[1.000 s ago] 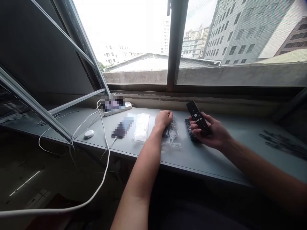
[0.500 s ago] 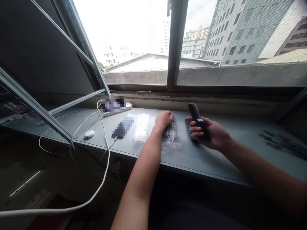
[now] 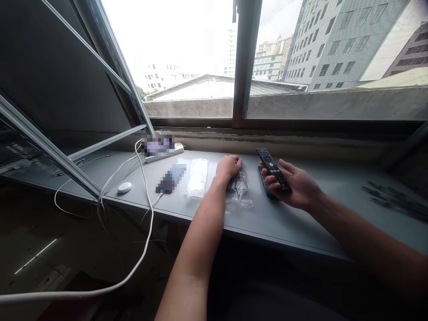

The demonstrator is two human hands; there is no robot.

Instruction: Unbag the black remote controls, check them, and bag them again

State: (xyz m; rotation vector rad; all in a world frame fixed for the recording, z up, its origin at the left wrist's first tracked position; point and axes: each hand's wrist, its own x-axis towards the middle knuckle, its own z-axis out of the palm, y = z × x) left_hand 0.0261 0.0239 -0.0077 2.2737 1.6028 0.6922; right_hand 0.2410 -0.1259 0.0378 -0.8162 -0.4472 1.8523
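Note:
In my right hand (image 3: 299, 186) is a black remote control (image 3: 272, 167), its button side turned up toward me and its far end tilted up. Beneath it, on the table, lies another black remote (image 3: 264, 180), mostly covered. My left hand (image 3: 228, 166) rests with bent fingers on the far end of a clear plastic bag (image 3: 241, 191) holding dark contents; its fingertips are partly hidden. To the left of that hand sits a stack of flat white plastic bags (image 3: 197, 178).
A blurred phone (image 3: 170, 178) on a cable, a round white object (image 3: 125, 187) and a power strip (image 3: 165, 153) occupy the left. A white cable (image 3: 150, 223) hangs over the table edge (image 3: 284, 240). Dark slender items (image 3: 394, 200) lie far right. A metal frame (image 3: 83, 174) stands left.
The remote in my right hand has turned over, from its smooth back to its button face, and now sits flatter. My left hand has stayed in place.

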